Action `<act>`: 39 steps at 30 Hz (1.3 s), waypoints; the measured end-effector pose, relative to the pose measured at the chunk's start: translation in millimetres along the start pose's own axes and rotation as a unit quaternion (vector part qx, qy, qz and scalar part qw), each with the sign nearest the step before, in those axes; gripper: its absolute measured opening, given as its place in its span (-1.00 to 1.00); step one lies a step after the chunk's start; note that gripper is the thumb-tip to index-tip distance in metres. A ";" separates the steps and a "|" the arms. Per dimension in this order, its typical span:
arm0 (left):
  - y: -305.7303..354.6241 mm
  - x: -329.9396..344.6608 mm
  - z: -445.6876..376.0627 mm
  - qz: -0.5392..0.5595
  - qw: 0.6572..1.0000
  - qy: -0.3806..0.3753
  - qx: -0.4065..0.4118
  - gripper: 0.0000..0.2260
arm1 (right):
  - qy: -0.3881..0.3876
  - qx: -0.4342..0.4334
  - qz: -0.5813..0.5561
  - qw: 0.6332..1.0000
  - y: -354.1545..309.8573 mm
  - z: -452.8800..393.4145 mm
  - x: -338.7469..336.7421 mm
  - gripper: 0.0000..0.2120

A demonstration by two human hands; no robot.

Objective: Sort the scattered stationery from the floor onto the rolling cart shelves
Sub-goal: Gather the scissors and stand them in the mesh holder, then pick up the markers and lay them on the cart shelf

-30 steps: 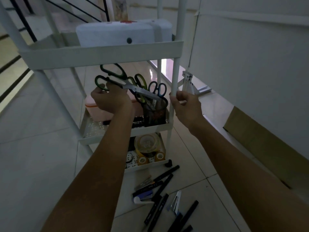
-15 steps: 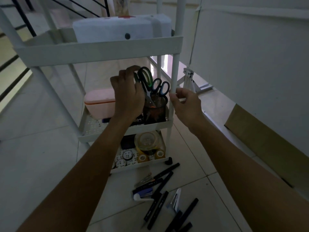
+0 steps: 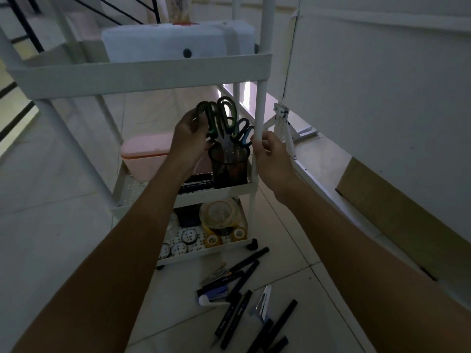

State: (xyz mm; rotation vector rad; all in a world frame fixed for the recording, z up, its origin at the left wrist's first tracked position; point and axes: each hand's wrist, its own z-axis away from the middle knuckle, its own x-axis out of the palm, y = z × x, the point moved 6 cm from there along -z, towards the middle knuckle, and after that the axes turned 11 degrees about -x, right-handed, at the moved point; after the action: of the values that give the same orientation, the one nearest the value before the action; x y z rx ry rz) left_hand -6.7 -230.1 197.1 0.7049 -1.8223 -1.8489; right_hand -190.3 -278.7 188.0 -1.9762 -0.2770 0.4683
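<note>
pale tiled floor [image 3: 51,238] in a dim room; a white three-shelf rolling cart [image 3: 142,75] stands beside a white wall. left hand [image 3: 188,138] fingers grip green-handled scissors [image 3: 216,118] above the black mesh cup [image 3: 229,169] at the middle shelf's right front corner; right hand [image 3: 270,151] fingers clasp the cart's post. black pens [image 3: 237,309] lie scattered on the floor by the cart's front edge.

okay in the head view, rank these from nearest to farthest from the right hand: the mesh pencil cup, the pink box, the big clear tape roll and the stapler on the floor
From the right hand, which grips the cart post:
1. Mesh pencil cup, just left of it on the middle shelf.
2. Pink box and big clear tape roll: too close to call; the box sits far left on the middle shelf, the roll on the bottom shelf.
3. Stapler, down on the floor.
</note>
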 end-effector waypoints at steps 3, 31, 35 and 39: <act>0.1 5.2 1.3 -0.068 0.998 -0.001 -0.006 -0.66 | -0.007 0.022 0.002 1.000 2.4 -0.1 3.4 -0.82; -107.8 3.8 152.2 -0.396 0.886 -0.120 0.211 -0.88 | -0.383 0.281 0.246 0.845 95.7 109.0 17.3 -0.73; -175.1 9.7 140.6 -0.496 0.816 -0.294 0.039 -0.88 | -0.563 0.227 0.341 0.718 127.1 135.4 54.2 -0.68; -222.7 17.7 127.7 -0.540 0.768 -0.340 -0.063 -0.84 | -0.595 0.183 0.376 0.686 175.1 152.9 71.7 -0.67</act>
State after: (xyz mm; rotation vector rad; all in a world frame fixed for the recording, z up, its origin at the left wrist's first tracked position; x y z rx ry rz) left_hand -93.4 -136.9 -26.5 1.3415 -1.7402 -3.2940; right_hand -195.7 -202.6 -43.0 -1.0228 -0.1111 2.1619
